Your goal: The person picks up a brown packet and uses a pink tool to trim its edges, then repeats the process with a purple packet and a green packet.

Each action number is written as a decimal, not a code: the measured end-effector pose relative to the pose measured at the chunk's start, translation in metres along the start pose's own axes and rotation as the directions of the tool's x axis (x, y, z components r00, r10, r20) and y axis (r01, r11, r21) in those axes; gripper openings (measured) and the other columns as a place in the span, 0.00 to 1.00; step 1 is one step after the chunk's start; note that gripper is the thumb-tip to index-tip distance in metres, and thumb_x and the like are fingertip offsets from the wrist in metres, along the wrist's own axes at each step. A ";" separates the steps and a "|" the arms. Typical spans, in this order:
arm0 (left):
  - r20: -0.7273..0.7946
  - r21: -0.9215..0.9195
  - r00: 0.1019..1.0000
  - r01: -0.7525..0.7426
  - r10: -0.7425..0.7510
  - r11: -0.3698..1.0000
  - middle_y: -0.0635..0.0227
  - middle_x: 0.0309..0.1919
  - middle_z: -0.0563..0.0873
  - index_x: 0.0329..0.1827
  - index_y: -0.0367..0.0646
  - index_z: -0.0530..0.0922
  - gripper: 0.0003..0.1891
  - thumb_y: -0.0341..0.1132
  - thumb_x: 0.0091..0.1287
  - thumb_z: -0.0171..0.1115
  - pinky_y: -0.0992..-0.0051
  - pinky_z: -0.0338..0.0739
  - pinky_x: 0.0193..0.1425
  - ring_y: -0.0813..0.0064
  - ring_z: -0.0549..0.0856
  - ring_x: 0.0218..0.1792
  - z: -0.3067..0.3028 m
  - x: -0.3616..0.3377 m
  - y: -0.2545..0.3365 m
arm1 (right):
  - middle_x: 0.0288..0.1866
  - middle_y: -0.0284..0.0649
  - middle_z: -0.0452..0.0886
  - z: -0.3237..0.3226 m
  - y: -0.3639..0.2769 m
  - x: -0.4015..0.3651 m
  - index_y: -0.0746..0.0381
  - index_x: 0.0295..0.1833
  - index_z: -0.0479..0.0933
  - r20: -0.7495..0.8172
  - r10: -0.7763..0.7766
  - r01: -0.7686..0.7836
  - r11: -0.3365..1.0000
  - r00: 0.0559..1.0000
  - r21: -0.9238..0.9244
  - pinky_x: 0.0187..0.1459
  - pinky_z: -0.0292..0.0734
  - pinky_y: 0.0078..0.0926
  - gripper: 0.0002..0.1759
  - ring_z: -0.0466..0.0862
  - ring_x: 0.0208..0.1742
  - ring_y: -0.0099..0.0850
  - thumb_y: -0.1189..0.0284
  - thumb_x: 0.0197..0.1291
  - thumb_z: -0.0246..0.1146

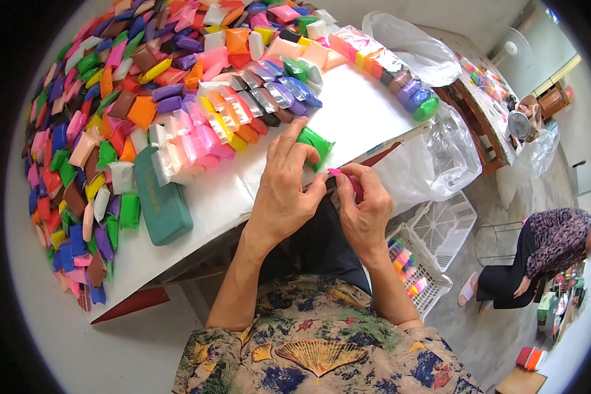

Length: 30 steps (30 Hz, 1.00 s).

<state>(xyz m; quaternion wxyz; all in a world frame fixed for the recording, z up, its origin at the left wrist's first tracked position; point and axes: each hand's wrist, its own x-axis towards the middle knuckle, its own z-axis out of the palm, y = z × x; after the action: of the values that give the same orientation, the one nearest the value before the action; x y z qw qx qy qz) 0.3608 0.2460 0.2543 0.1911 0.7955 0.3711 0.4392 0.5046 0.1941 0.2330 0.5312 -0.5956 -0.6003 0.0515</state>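
Observation:
My left hand point(284, 187) is over the table's front edge, its fingers spread and curved beside a shiny green packet point(316, 147). Its thumb tip comes close to my right hand point(364, 203). Closed fingers of the right hand pinch a small bright pink packet point(356, 188), mostly hidden by them. Just beyond my left fingertips, wrapped packets point(262, 98) lie in neat rows by colour, including yellow, orange, brown and purple. Pink and pale packets point(189, 146) form more rows to the left.
A large pile of mixed coloured packets point(105, 125) covers the table's left side. Nearby lie a teal case point(161, 203) and a clear bag of packets point(400, 79). A white crate point(433, 289) stands on the floor at right; farther off, a person point(538, 256) bends.

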 end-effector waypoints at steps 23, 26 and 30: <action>-0.004 0.022 1.000 0.000 0.000 1.000 0.47 0.73 0.69 0.45 0.38 0.75 0.13 0.26 0.58 0.68 0.56 0.64 0.74 0.46 0.69 0.72 0.001 0.000 0.000 | 0.36 0.41 0.83 0.000 0.000 0.001 0.62 0.44 0.81 -0.016 -0.011 0.011 1.000 1.000 0.015 0.33 0.78 0.34 0.05 0.85 0.31 0.37 0.77 0.63 0.66; -0.003 0.019 1.000 0.001 -0.001 1.000 0.47 0.73 0.69 0.45 0.38 0.75 0.13 0.26 0.58 0.68 0.56 0.64 0.74 0.46 0.69 0.72 0.002 0.000 0.000 | 0.35 0.41 0.83 0.002 0.000 0.001 0.62 0.44 0.81 -0.020 -0.020 0.021 1.000 1.000 0.018 0.33 0.78 0.34 0.05 0.85 0.31 0.37 0.77 0.63 0.66; -0.002 0.020 1.000 0.004 -0.003 1.000 0.47 0.73 0.69 0.44 0.38 0.75 0.13 0.25 0.58 0.68 0.56 0.64 0.74 0.46 0.69 0.72 0.002 0.000 0.000 | 0.35 0.41 0.83 0.004 0.002 0.001 0.62 0.43 0.81 -0.020 -0.022 0.022 1.000 1.000 0.005 0.32 0.78 0.34 0.04 0.85 0.31 0.37 0.76 0.63 0.66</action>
<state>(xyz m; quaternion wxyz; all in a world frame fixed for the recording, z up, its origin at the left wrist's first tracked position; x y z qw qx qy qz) 0.3624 0.2458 0.2537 0.1834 0.7963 0.3771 0.4359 0.5036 0.1977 0.2306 0.5394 -0.5879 -0.6014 0.0414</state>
